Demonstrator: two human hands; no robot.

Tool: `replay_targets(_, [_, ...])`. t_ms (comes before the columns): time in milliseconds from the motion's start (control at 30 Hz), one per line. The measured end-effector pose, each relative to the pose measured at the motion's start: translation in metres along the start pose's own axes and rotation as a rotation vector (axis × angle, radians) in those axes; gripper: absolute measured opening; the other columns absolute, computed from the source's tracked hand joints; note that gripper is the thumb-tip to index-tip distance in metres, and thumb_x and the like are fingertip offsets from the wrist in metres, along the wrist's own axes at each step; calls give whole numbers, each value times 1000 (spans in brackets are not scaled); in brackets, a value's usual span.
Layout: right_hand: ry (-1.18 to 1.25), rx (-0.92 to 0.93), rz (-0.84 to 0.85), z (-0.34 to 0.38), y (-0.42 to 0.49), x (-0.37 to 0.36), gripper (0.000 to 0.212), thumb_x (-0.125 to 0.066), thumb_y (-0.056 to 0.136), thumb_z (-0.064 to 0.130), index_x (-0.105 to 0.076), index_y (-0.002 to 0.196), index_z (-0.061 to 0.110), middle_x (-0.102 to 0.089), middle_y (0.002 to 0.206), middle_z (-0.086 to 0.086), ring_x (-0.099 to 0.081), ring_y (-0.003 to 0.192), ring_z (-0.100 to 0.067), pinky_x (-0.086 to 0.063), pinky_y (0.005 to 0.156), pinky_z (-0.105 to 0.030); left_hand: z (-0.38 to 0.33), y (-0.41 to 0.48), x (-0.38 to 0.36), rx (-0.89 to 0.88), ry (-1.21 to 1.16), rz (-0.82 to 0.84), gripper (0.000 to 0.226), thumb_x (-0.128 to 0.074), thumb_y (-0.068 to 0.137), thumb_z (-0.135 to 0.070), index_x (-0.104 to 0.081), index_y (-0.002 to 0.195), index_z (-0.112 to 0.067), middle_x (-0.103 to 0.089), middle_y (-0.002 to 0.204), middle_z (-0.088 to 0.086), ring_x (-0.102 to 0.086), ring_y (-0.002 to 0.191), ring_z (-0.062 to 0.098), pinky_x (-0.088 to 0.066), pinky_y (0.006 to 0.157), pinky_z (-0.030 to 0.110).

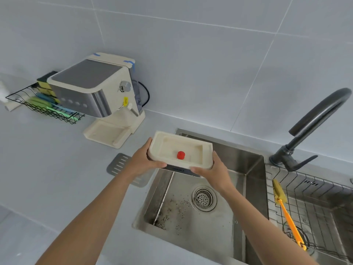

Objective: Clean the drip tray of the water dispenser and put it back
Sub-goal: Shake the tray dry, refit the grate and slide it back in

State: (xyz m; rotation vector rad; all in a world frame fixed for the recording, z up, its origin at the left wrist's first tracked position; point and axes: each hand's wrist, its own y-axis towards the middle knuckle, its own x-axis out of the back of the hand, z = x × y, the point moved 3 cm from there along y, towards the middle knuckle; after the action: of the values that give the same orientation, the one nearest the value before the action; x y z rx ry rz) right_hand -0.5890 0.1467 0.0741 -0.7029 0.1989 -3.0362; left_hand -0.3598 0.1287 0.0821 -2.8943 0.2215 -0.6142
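One rectangular cream plastic drip tray [172, 147], left hand [141, 160], right hand [218, 170], fingers [159, 165] gripping ends

Open counter [57, 169] toward dispenser base [107, 132]; slotted grate [119, 164] alongside, faucet [313, 127] rightward.

No text clearly readable. Yellow tag [125, 101] on side face of water dispenser [89, 87], below knob [125, 86]: dark print, too small to make out. Marks ringing knob: fine ticks or characters, blurred. Dark strip [179, 169] at upper left of sink [248, 165], just under held drip tray [168, 148]: pale lettering, one short word, letters illegible.
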Motion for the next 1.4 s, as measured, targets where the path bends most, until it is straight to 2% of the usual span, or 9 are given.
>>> replay_targets(133, [-4,-16,-2,13,-5,-30,65,-79,63,26,-44,118,25,-53,92,23,-52,84,2,-41,59,-13,17,-5,28,-12,25,-11,74,-81,64,-15,-39,124,-24,-57,107,-7,-53,100,12,-47,66,12])
replay_targets(267, [-42,-33,-34,23,-9,-73,67,-81,60,27,-44,115,28,-53,92,23,-52,84,5,-41,58,-14,50,-5,62,-2,93,27,84,-84,59,-23,-38,130,-23,-58,118,4,-53,111,26,-51,89,45])
replay_targets(400, [-33,-69,-97,32,-14,-129,71,-82,55,25,-44,115,29,-57,101,15,-55,90,-4,-46,65,-19,86,-6,99,-18,47,92,80,-83,59,-16,-39,125,-28,-59,114,1,-54,107,20,-52,81,30])
replay_targets(567, [-45,-185,-171,40,-34,-188,77,-84,54,24,-42,119,24,-58,101,11,-57,91,-10,-46,69,-24,124,-16,144,-21,19,175,87,-82,57,-15,-38,129,-35,-62,106,-8,-57,98,13,-50,77,24])
replay_targets(800, [-91,-314,-214,36,-75,-246,84,-84,54,27,-39,125,21,-57,107,5,-55,98,-17,-47,73,-28,163,-40,172,-17,20,278,80,-81,52,-16,-41,119,-34,-61,101,-11,-57,94,8,-50,77,26])
replay_targets(933, [-98,-360,-229,28,-94,-265,90,-85,54,26,-36,128,17,-52,109,3,-49,95,-15,-37,63,-13,180,-52,174,-30,23,295,83,-82,52,-11,-41,120,-34,-62,104,-11,-58,97,10,-47,72,20])
replay_targets(1067, [-107,-382,-224,22,-105,-273,94,-86,53,25,-35,130,15,-49,117,1,-47,100,-14,-39,77,-23,193,-63,171,-22,37,283,78,-81,48,-18,-43,114,-36,-63,100,-14,-59,93,7,-45,69,21])
replay_targets(1267, [-153,-388,-186,15,-112,-280,100,-86,55,29,-29,136,14,-48,125,-3,-45,107,-17,-41,87,-28,209,-72,168,-16,95,265,78,-83,50,-13,-39,103,-48,-61,95,-20,-56,85,-9,-40,58,7])
replay_targets(1400, [-175,-388,-151,12,-113,-283,102,-85,55,30,-26,137,13,-48,127,-3,-43,106,-14,-38,86,-24,218,-76,166,1,118,266,81,-83,50,-13,-39,113,-39,-60,100,-19,-57,91,-2,-39,62,8])
